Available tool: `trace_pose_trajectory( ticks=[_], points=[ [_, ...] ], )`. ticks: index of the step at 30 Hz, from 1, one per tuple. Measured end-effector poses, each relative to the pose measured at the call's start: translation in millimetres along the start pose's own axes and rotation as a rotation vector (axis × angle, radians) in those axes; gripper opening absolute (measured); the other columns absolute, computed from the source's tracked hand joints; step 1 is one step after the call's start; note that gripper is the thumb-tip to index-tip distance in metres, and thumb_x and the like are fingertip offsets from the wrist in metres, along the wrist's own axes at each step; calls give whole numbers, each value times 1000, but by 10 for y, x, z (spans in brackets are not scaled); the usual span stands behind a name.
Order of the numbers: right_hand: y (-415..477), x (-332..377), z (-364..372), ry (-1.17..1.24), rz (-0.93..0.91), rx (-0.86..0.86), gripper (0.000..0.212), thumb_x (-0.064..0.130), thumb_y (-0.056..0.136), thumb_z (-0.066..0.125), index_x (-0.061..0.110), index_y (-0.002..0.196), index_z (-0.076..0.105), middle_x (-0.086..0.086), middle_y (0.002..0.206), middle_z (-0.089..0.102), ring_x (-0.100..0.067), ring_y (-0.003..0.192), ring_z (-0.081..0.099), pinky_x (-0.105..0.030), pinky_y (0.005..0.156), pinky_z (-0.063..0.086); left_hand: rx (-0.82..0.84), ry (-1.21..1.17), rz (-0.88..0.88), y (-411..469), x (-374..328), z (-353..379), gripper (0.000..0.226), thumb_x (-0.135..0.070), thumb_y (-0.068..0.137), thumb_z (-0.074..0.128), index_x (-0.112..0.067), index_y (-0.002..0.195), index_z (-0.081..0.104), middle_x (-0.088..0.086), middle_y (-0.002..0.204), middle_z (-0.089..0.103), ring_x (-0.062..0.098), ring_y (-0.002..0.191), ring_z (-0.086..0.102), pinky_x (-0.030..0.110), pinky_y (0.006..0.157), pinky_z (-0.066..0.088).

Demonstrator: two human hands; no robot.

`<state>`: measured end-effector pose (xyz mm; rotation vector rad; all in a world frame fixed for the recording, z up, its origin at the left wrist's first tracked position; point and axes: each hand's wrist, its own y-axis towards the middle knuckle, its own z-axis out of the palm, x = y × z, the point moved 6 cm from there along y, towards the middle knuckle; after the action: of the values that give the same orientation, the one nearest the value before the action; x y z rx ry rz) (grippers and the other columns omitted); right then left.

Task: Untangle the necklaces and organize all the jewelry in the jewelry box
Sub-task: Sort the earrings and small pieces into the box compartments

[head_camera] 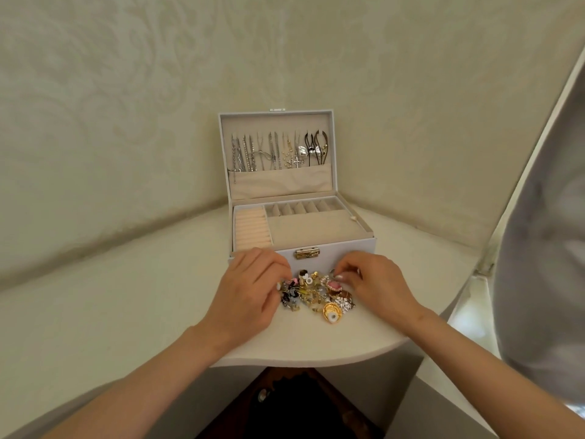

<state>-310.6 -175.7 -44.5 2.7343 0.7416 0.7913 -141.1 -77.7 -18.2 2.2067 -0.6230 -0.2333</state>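
Before the jewelry box's left front corner, left hand (250, 289): fingers curled, tips pressed together down into the left edge of the heap, seemingly pinching a small piece; which one, I cannot tell.
Ring rolls (253, 228): peach cushions in the left of the jewelry box (348, 248) tray, bare, probably where the rings are meant to go.
Necklaces (278, 152): hung in separate straight strands inside the raised lid of the box, tails tucked into its pocket, so that part of the task looks done.
Jewelry pile (316, 293): loose rings and brooches heaped just in front of the box, below its latch (307, 253), close by for short carries into the tray.
Right hand (376, 283): before the box's right front, thumb and forefinger pinching something small at the heap's right edge, the other fingers tucked; likely picking one item out for sorting.
Small slots (304, 207): along the rear of the box's tray, holding nothing visible.
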Motion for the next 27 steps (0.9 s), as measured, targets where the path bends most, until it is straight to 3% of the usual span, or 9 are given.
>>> trace_pose_trajectory(
  ticks=[6,8,11,15,19,21,23,25,27],
  points=[
    [-7,20,-165,281,-62,-175,22,6,88,60,26,78,61,16,89,55,-1,82,52,-10,70,37,-25,-36,40,170,-135,124,11,-9,87,53,-10,94,62,3,95,63,17,91,53,25,78,38],
    [6,89,-226,463,-84,-140,25,-1,86,59,22,75,60,10,94,55,-3,88,52,-14,76,41,-10,-35,44,287,-201,206,13,-13,87,58,-9,99,61,5,98,61,18,91,52,27,77,42],
    [17,212,-222,692,-48,21,22,-4,86,58,15,74,60,7,81,64,-5,79,59,-16,74,47,-6,-65,32,433,-260,264,20,-21,88,54,-6,100,60,7,96,59,17,87,50,28,73,44],
    [14,309,-207,759,-13,78,19,-5,84,61,11,74,60,-1,74,66,-10,71,64,-21,72,52,-21,-129,20,435,-250,237,16,-23,91,48,-11,102,50,6,88,56,15,76,51,27,60,46],
    [-15,349,-198,836,27,74,12,5,81,69,9,82,59,0,72,69,-16,70,68,-24,69,55,-17,-118,9,390,-219,162,19,-24,94,46,-10,101,57,2,82,55,10,68,48,22,53,44],
    [-36,360,-220,749,27,55,14,15,78,73,14,83,60,4,71,68,-8,64,64,-19,62,51,-25,-153,-39,379,-148,116,21,-24,93,47,-8,95,61,0,82,57,8,65,50,21,54,45],
    [-59,383,-204,446,-13,88,11,24,77,75,21,78,64,9,70,64,2,58,52,-13,59,39,-40,-232,-128,357,-40,71,21,-26,92,48,-9,92,61,-4,83,58,5,66,51,20,58,46],
    [-91,421,-116,135,-67,165,9,34,77,74,28,79,68,12,76,59,2,67,49,-15,63,34,-57,-309,-223,317,62,42,21,-28,91,51,-9,90,61,-8,81,56,4,67,51,19,61,45],
    [-112,471,-26,-29,-91,215,12,43,78,71,33,84,68,13,83,56,-2,77,51,-23,68,39,-64,-344,-279,284,118,27,15,-24,90,57,-9,89,61,-10,80,53,3,68,49,18,61,44]
  ],
)
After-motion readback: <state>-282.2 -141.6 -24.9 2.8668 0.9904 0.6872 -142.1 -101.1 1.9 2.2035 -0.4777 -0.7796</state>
